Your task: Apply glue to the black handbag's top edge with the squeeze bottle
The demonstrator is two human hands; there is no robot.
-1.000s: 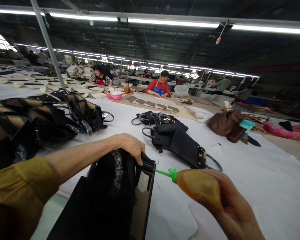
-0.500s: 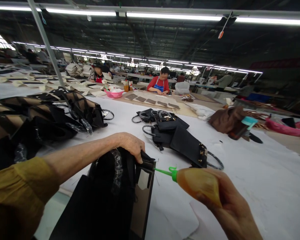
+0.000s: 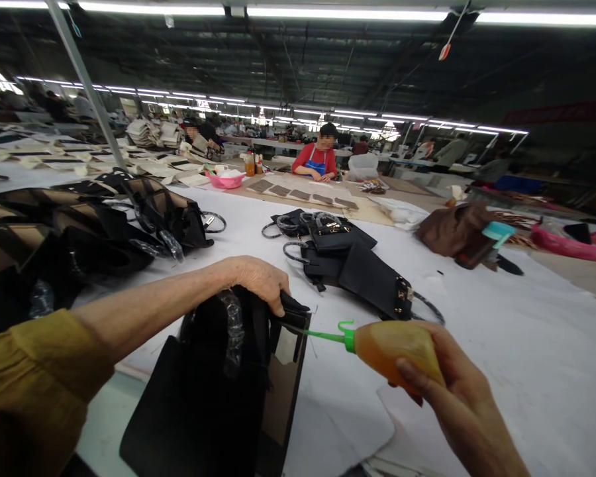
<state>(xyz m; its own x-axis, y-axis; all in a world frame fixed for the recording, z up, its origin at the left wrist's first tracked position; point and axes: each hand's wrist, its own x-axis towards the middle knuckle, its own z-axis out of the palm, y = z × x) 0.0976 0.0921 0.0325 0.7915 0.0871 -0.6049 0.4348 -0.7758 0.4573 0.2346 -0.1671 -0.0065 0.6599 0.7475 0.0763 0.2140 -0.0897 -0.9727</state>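
Observation:
A black handbag (image 3: 198, 404) lies in front of me, its tan-lined opening facing right and a plastic-wrapped handle on top. My left hand (image 3: 262, 283) grips the bag's upper edge, thumb pressed on a folded black flap; the other fingers are partly hidden behind it. In my right hand (image 3: 451, 371) is a squeeze bottle (image 3: 395, 351) of amber liquid, which looks like glue, held nearly level. Its long green nozzle points left, and the tip reaches inside the bag's edge just below my left thumb.
Several black bags (image 3: 99, 228) stand at the left. More black bag pieces with handles (image 3: 372, 278) lie beyond my hands. A brown bundle (image 3: 449, 228) and a dark jar with a turquoise brush (image 3: 497, 230) are at the right. Across the white table (image 3: 526, 371) a person in red (image 3: 300, 159) works.
The bottle has turned more level and its nozzle tip has moved left, further into the bag's edge. My left hand keeps its hold on the bag.

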